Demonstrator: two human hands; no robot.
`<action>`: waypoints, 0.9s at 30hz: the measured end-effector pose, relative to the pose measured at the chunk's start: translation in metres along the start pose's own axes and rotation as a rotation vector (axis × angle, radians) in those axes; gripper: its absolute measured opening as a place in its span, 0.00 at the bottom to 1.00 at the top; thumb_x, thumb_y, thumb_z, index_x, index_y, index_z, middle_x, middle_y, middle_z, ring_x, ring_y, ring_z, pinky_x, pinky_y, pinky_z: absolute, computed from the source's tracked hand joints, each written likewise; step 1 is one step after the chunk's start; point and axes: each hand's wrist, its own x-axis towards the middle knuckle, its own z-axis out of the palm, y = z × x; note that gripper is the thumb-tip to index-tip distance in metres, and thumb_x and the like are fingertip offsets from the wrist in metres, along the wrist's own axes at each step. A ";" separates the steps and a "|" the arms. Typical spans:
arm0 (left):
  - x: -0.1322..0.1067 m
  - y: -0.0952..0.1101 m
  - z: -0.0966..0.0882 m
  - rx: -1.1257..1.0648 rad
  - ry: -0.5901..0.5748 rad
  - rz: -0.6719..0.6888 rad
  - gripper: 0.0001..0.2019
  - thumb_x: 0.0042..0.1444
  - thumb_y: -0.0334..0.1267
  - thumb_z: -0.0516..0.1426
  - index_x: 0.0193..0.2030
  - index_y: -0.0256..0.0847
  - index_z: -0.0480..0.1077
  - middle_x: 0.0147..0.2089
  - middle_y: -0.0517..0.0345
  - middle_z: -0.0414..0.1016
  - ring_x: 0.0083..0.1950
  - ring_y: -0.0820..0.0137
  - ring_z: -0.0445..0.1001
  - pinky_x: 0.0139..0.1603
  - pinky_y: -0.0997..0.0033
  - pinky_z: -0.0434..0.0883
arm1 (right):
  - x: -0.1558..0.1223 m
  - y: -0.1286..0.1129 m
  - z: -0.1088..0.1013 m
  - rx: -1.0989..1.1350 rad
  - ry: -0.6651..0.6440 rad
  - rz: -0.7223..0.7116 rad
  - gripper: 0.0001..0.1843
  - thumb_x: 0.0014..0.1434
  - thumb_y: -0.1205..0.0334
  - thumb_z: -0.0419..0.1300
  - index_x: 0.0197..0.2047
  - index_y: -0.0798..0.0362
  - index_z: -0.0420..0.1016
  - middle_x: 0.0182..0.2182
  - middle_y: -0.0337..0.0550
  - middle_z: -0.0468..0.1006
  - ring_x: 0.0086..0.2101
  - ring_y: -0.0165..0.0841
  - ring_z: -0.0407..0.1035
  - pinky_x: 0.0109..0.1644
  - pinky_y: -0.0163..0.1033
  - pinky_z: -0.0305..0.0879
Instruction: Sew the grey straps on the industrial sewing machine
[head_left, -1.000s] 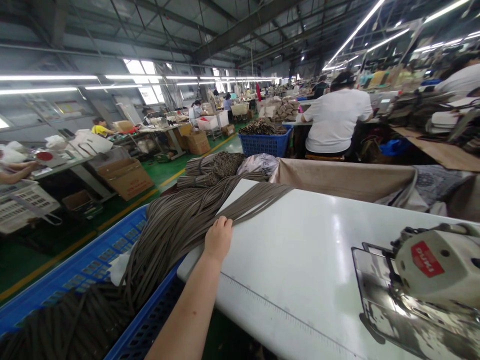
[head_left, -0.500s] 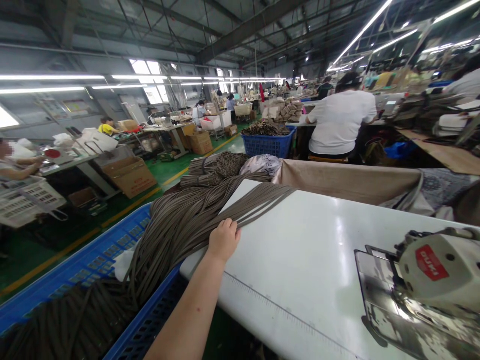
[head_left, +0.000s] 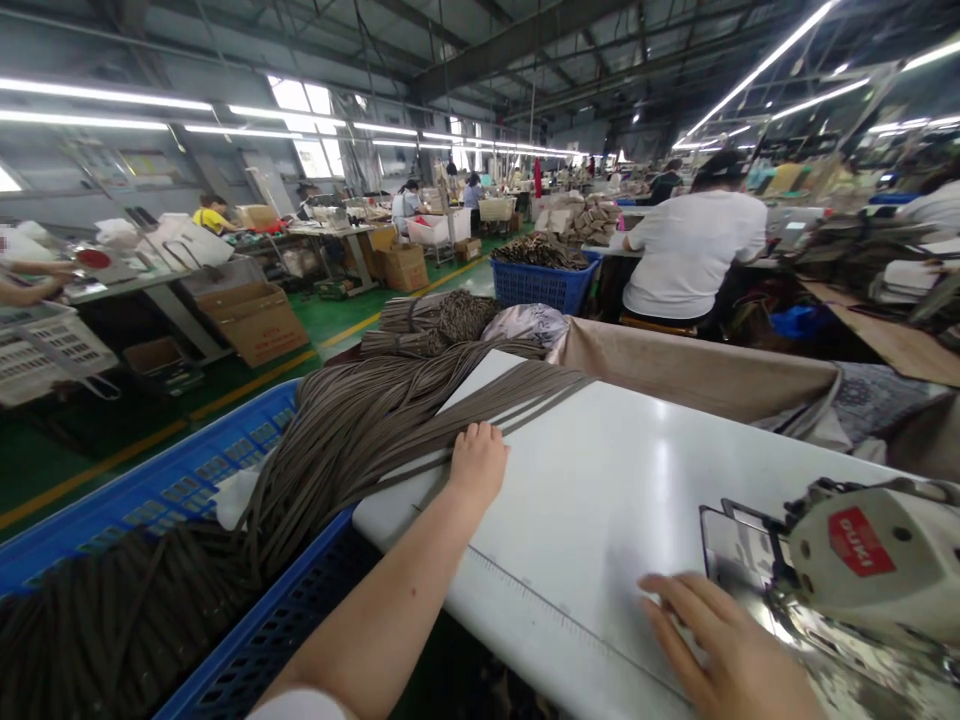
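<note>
My left hand is closed at the edge of a bundle of long grey-brown fabric strips. One strip runs from the left into its fingers, though the fingertips are hidden. The bundle spills across the left corner of the white sewing table and down into a blue basket. Low on the right, my right hand hovers over the tabletop, its fingers apart and nothing in them. Beside that hand stands a sewing machine with a red label and a shiny metal plate.
The blue basket at left holds more dark strips. Tied strip bundles lie past the table corner. A beige cloth-lined bin borders the far edge. Beyond sit a blue crate and a person in a white shirt.
My right hand has come into view from the lower right. My left hand has shifted slightly right on the table, and a strip now trails from it. The view has moved a little.
</note>
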 end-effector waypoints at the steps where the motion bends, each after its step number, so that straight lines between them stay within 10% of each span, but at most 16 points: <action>1: 0.004 0.004 0.002 -0.012 -0.001 -0.010 0.10 0.68 0.40 0.59 0.50 0.34 0.69 0.49 0.44 0.72 0.52 0.54 0.68 0.49 0.55 0.68 | 0.020 -0.010 0.007 -0.075 -0.043 -0.107 0.11 0.65 0.52 0.63 0.47 0.43 0.83 0.44 0.45 0.81 0.43 0.42 0.77 0.51 0.47 0.72; 6: 0.009 0.010 0.013 -0.075 0.026 -0.039 0.05 0.70 0.34 0.54 0.47 0.37 0.69 0.48 0.47 0.72 0.52 0.58 0.70 0.49 0.59 0.69 | 0.135 -0.050 0.048 -0.236 -0.123 -0.449 0.14 0.67 0.66 0.56 0.52 0.51 0.79 0.46 0.49 0.79 0.46 0.41 0.74 0.56 0.48 0.71; 14: 0.006 0.006 0.011 -0.168 0.037 -0.012 0.04 0.67 0.31 0.55 0.46 0.38 0.71 0.47 0.48 0.72 0.49 0.59 0.72 0.44 0.61 0.71 | 0.270 -0.061 0.113 -0.411 -0.135 -0.528 0.16 0.62 0.73 0.63 0.51 0.52 0.80 0.48 0.47 0.80 0.49 0.39 0.73 0.58 0.43 0.67; 27: 0.006 0.006 0.007 -0.236 0.087 -0.043 0.04 0.58 0.33 0.58 0.41 0.39 0.70 0.44 0.49 0.71 0.49 0.58 0.70 0.45 0.58 0.73 | 0.296 -0.034 0.140 -0.481 -0.036 -0.671 0.10 0.70 0.64 0.56 0.46 0.51 0.79 0.40 0.49 0.80 0.42 0.41 0.70 0.48 0.44 0.59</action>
